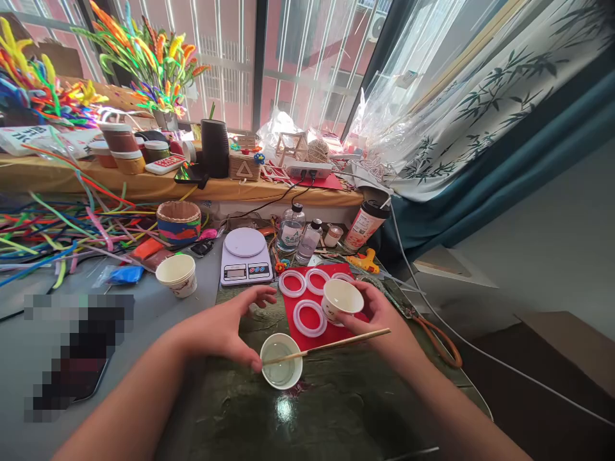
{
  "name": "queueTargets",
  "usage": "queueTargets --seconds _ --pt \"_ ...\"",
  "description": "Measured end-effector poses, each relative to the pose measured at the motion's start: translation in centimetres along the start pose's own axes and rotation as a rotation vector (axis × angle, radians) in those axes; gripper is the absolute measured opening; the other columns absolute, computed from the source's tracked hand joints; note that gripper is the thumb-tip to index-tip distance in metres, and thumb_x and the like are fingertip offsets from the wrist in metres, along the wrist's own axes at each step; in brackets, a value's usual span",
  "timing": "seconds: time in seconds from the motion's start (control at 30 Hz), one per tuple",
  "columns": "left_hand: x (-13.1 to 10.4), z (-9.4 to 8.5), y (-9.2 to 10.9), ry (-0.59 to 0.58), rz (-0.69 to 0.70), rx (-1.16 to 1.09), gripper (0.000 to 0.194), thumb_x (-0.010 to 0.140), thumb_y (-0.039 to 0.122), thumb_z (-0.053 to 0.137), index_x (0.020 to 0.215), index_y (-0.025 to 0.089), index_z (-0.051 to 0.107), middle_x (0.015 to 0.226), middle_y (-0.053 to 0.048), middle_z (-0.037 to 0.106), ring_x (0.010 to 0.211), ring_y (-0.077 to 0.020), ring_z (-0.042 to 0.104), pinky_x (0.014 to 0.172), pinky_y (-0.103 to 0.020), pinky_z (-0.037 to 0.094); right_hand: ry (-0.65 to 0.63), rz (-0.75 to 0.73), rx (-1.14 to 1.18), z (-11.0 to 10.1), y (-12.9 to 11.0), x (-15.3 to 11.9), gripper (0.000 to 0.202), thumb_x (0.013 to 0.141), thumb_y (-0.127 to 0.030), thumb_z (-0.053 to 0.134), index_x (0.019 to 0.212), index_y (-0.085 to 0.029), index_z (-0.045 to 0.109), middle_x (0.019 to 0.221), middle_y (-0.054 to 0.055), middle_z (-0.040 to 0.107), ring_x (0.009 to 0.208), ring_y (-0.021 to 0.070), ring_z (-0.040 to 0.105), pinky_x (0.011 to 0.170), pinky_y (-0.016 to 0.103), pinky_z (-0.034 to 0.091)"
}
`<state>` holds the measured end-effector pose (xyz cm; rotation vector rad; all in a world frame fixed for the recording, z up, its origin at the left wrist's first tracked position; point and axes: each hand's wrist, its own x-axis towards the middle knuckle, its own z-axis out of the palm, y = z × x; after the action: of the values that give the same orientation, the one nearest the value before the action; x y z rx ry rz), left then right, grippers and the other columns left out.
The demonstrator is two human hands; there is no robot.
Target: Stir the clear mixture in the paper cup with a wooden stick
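Note:
My right hand [372,310] grips a white paper cup [343,297], tilted a little, above the red sheet. Fingers apart, my left hand [243,323] is curved beside a second paper cup [281,378] with clear liquid in it; the thumb is at its rim. A thin wooden stick [336,342] lies across that cup and reaches to the right, below my right hand. Several translucent ring molds [310,318] lie on the red sheet [294,307], one partly hidden behind the held cup.
A white digital scale [246,256] stands behind my left hand, near two clear bottles [290,232]. Stacked paper cups [177,275] and a pixelated dark object [79,352] are at left. Scissors with brown handles [439,342] and a yellow glue gun [365,261] lie at right.

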<state>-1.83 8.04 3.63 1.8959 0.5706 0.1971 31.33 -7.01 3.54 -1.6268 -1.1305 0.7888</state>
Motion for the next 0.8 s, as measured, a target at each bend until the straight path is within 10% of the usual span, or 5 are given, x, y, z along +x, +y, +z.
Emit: queueTargets --seconds 0.17,0.33,0.53,0.8 --pt "0.0 0.9 1.7 -0.208 -0.124 0.125 0.123 0.059 0.047 0.11 0.167 0.034 0.052 0.175 -0.014 0.054 0.157 -0.0433 0.056 0.133 -0.057 0.046 0.07 0.136 -0.073 -3.2 2.0 -8.2 0.068 0.078 -0.054 0.097 0.135 -0.03 0.069 0.13 0.015 0.086 0.115 0.04 0.085 0.095 0.051 0.072" --pt "0.3 1.3 2.0 -0.23 -0.043 0.201 0.097 0.065 0.038 0.106 0.154 0.032 0.067 0.161 -0.009 0.067 0.152 -0.0406 0.061 0.131 -0.053 0.049 -0.041 0.043 -0.056 -0.1 2.1 -13.6 0.067 0.082 -0.04 0.093 0.144 -0.031 0.07 0.136 0.013 0.085 0.118 0.0368 0.085 0.103 0.048 0.07" --pt "0.9 2.0 1.6 -0.243 -0.016 0.182 0.083 0.067 0.032 0.103 0.145 0.033 0.075 0.148 -0.005 0.076 0.142 -0.0383 0.068 0.122 -0.047 0.055 -0.096 -0.188 -0.09 4.3 -2.3 -12.2 0.054 0.079 -0.025 0.083 0.132 -0.031 0.074 0.128 0.009 0.085 0.112 0.0343 0.084 0.098 0.045 0.07" --pt "0.9 2.8 1.6 -0.223 -0.068 0.142 0.076 0.066 0.03 0.101 0.138 0.033 0.078 0.139 -0.003 0.081 0.131 -0.0369 0.075 0.109 -0.042 0.061 -0.094 -0.395 -0.342 4.2 -4.1 -9.9 0.066 0.079 -0.017 0.083 0.142 -0.034 0.073 0.132 0.01 0.08 0.121 0.0363 0.08 0.101 0.049 0.069"
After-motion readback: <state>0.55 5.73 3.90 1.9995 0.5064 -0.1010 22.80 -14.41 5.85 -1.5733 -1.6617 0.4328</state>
